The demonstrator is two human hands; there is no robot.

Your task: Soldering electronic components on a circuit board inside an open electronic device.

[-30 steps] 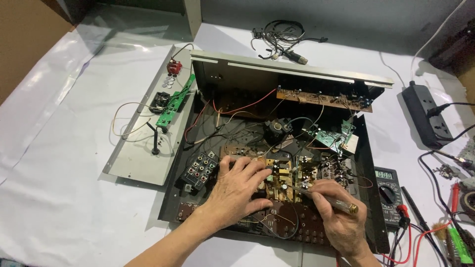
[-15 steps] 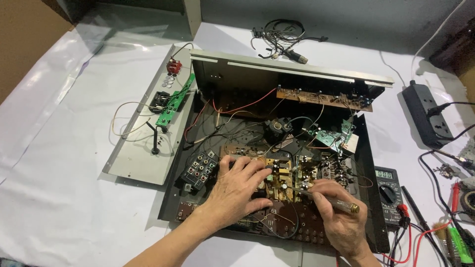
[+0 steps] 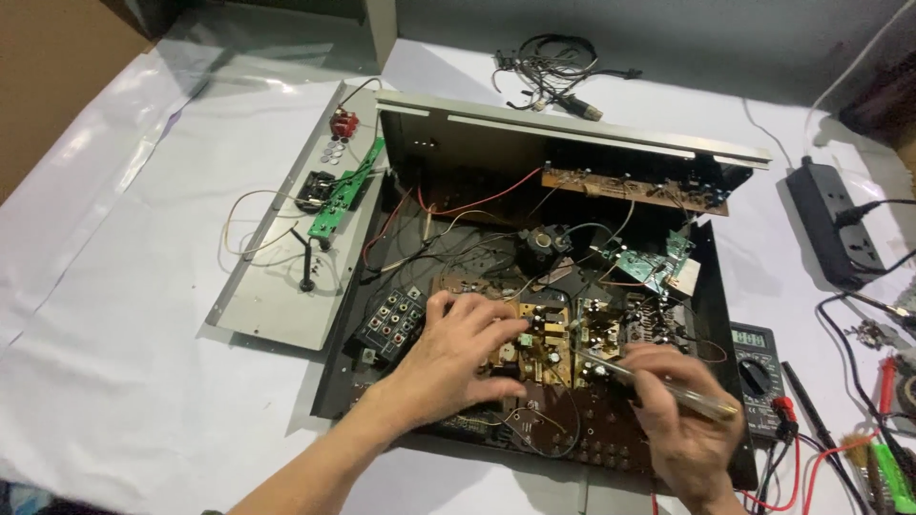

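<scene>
An opened black electronics chassis (image 3: 711, 315) lies on the white-covered table, full of wires and circuit boards. My left hand (image 3: 458, 358) rests on the brown main circuit board (image 3: 544, 334), fingers spread and pressing on its left part. My right hand (image 3: 682, 420) grips a clear-handled screwdriver (image 3: 658, 381) like a pen, its tip touching the board near the middle. A green circuit board (image 3: 654, 262) sits loose at the back right of the chassis. A long brown board (image 3: 634, 186) is fixed behind the raised front panel (image 3: 572, 129).
A detached grey metal panel (image 3: 277, 286) with a small green board and red connectors lies to the left. A multimeter (image 3: 759, 367) with red and black leads sits right of the chassis. A black power strip (image 3: 840, 224) is at the far right, tangled cables (image 3: 549, 72) at the back.
</scene>
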